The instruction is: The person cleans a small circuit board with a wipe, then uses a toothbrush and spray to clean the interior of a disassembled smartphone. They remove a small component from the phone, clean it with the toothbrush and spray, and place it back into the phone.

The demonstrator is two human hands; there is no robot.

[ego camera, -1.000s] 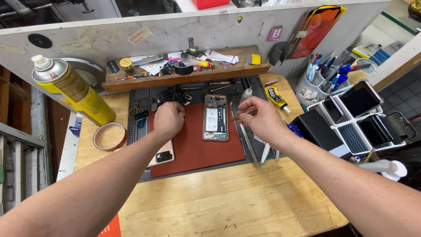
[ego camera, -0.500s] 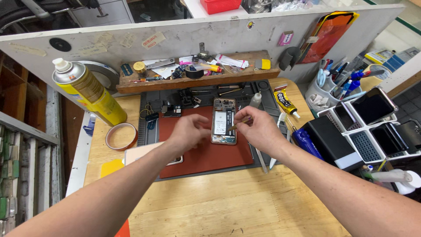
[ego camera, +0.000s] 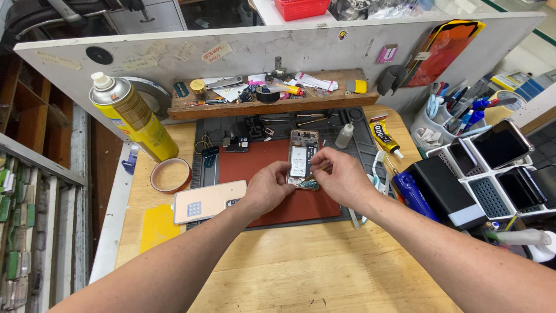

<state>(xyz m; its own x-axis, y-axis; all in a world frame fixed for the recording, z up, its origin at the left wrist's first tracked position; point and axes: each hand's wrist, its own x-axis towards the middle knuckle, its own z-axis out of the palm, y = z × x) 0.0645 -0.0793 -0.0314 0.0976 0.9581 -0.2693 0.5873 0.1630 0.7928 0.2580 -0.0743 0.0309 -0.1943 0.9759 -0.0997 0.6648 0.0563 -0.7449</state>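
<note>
An opened smartphone (ego camera: pixel 302 157) with its back removed lies upright on the dark red work mat (ego camera: pixel 255 174). My left hand (ego camera: pixel 267 186) rests on the mat at the phone's lower left edge, fingertips touching it. My right hand (ego camera: pixel 341 177) pinches a thin tool, tweezers by the look, whose tip meets the phone's lower end. The phone's pale pink back cover (ego camera: pixel 209 200) lies to the left of my left hand, partly off the mat.
A yellow spray can (ego camera: pixel 132 119) and a tape roll (ego camera: pixel 170 174) stand at the left. A wooden shelf (ego camera: pixel 272 104) with small tools runs along the back. A glue tube (ego camera: pixel 386 137), small bottle (ego camera: pixel 344 135), pen cup (ego camera: pixel 443 119) and trays of phones (ego camera: pixel 498 168) crowd the right.
My view has shifted, so the bench sits differently in frame. Both hands have come closer together onto the phone's lower end, the right hand now working at its bottom edge.
</note>
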